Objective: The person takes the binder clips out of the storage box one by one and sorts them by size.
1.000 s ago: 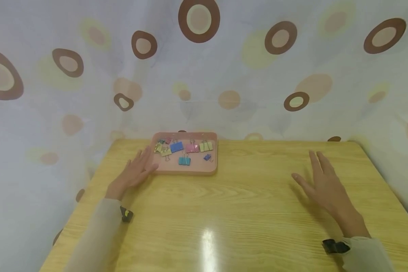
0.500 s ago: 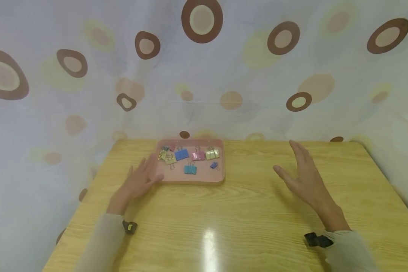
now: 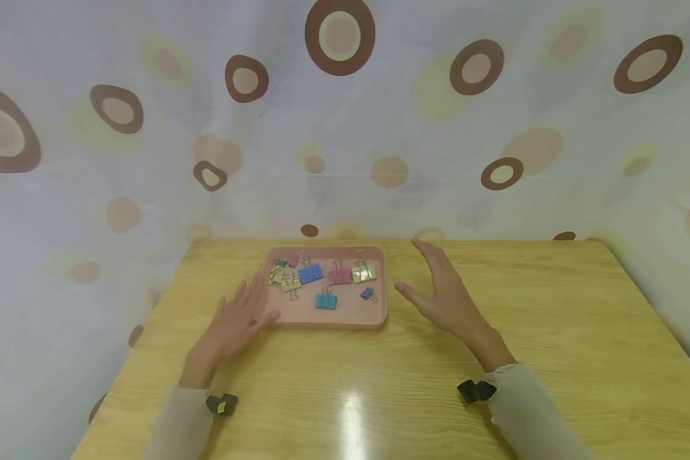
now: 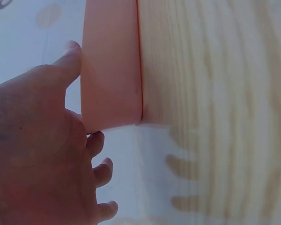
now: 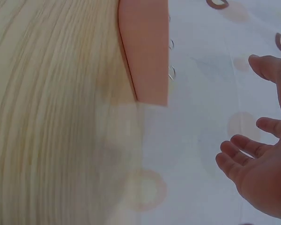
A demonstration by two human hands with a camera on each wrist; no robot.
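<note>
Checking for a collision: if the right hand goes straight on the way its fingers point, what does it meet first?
Probably nothing on the table: the right hand is open beside the pink tray, fingers pointing toward the table's far edge and the spotted curtain. The tray lies to its side, out of that line. Depth is unclear.

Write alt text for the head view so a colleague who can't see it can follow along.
A person's left hand touches the left edge of a pink tray of coloured binder clips on a wooden table, while the right hand hovers open just right of the tray. A curtain with brown circles hangs behind.
</note>
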